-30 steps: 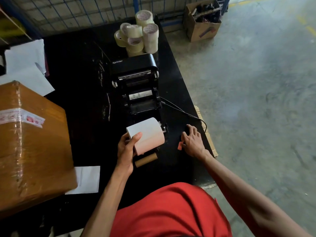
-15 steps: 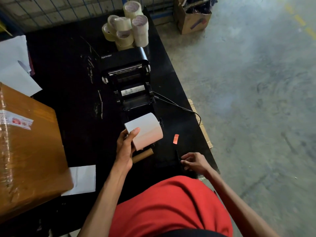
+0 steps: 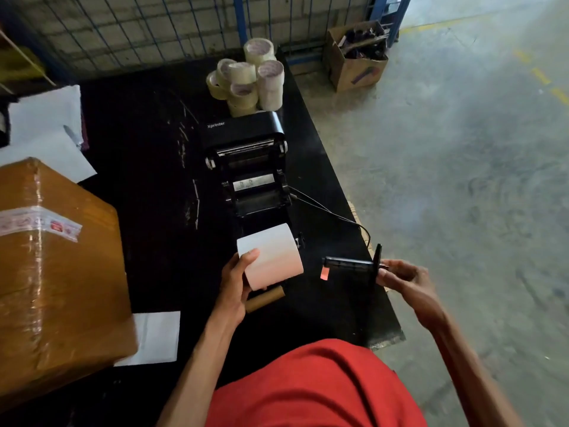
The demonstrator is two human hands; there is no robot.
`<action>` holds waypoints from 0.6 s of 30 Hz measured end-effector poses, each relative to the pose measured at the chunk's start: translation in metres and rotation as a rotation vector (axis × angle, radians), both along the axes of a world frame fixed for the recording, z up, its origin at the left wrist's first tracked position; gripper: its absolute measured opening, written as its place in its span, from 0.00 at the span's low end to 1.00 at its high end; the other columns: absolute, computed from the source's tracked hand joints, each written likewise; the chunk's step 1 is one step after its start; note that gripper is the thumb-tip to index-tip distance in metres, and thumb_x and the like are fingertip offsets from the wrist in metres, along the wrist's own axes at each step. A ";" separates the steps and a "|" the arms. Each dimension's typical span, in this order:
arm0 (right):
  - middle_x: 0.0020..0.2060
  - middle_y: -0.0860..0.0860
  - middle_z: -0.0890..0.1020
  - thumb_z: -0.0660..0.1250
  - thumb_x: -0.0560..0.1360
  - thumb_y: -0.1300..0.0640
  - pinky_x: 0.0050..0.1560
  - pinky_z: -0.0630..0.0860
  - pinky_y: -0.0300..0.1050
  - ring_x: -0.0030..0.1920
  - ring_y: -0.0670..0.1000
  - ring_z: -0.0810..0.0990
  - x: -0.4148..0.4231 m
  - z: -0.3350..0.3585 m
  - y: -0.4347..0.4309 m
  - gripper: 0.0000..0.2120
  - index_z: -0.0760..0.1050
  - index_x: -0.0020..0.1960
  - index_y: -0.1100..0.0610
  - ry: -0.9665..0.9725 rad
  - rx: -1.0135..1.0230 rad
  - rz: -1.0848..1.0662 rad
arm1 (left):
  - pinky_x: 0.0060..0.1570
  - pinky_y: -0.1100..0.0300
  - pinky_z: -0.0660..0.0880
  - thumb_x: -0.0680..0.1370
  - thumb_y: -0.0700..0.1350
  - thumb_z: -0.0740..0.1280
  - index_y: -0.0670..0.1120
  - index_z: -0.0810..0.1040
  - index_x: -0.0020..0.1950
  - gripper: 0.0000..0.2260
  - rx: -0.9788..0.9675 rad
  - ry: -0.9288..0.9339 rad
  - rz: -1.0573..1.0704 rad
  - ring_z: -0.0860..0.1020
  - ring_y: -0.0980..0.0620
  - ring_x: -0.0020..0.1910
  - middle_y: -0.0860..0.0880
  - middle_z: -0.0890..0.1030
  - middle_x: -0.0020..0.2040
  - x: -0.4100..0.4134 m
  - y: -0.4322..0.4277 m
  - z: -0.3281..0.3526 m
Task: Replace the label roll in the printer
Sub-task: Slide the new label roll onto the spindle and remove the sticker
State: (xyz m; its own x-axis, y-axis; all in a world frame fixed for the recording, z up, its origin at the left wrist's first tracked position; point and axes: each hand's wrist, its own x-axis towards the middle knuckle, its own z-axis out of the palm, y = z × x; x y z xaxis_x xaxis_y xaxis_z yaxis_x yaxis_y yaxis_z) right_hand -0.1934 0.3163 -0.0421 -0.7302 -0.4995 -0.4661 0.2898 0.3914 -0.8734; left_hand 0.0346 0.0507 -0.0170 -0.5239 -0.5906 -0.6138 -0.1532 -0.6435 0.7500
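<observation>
A black Xprinter label printer [image 3: 246, 155] stands open on the black table [image 3: 147, 167], its lid tipped back. My left hand [image 3: 237, 285] grips a full white label roll [image 3: 271, 255] just in front of the printer. An empty brown cardboard core [image 3: 266, 298] lies on the table under that roll. My right hand [image 3: 403, 277] holds a black spindle with a side flange [image 3: 354, 263] level above the table's right edge, its free end pointing left toward the roll. A small orange scrap [image 3: 324, 273] lies below the spindle's tip.
Several tape rolls [image 3: 249, 78] are stacked behind the printer. A large brown carton [image 3: 55, 272] fills the left side, with white sheets [image 3: 43, 131] behind it and another sheet [image 3: 154, 337] beside it. A black cable [image 3: 332, 212] runs right from the printer. A box [image 3: 357, 60] sits on the floor.
My right hand left the table by the orange scrap, drew back to the near edge, and now holds the black spindle lifted up. The left hand kept hold of the label roll.
</observation>
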 end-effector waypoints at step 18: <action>0.48 0.75 0.81 0.71 0.75 0.70 0.54 0.74 0.55 0.46 0.56 0.79 0.008 0.069 -0.075 0.11 0.84 0.53 0.59 0.180 -0.070 0.189 | 0.31 0.55 0.79 0.59 0.62 0.78 0.49 0.82 0.58 0.31 0.024 0.089 -0.078 0.84 0.46 0.46 0.44 0.85 0.51 0.002 -0.005 -0.007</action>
State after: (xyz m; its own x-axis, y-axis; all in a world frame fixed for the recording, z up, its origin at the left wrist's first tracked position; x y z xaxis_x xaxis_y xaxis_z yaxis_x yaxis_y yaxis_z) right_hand -0.1855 0.2412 0.0270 -0.6887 -0.6615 -0.2969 0.0546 0.3609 -0.9310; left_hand 0.0365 0.0462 -0.0238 -0.6208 -0.5318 -0.5760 -0.1368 -0.6500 0.7476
